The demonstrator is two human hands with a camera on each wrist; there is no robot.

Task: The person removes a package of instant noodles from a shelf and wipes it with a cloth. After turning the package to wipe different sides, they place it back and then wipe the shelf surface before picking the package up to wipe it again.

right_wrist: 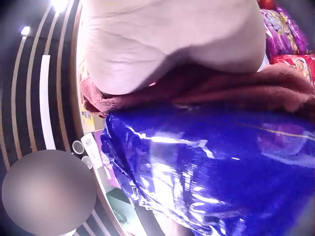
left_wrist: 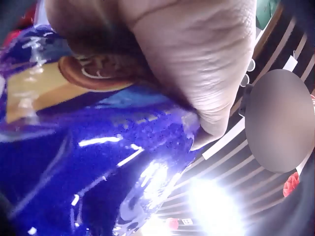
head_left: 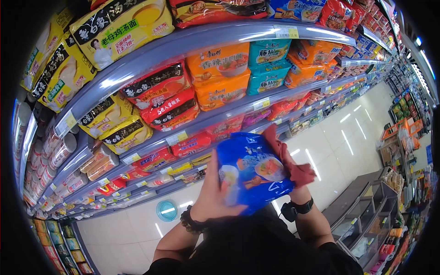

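Blue pkt [head_left: 254,173] front-up, axis unclr

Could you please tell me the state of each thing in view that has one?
Blue pack: held up; whether fully sealed, I cannot tell
Left hand: gripping one side of the pack
Maroon cloth: bunched against the pack
Right hand: holding the cloth to the pack, fingers hidden
Orange packs: stacked
Teal packs: stacked
Ceiling light: lit
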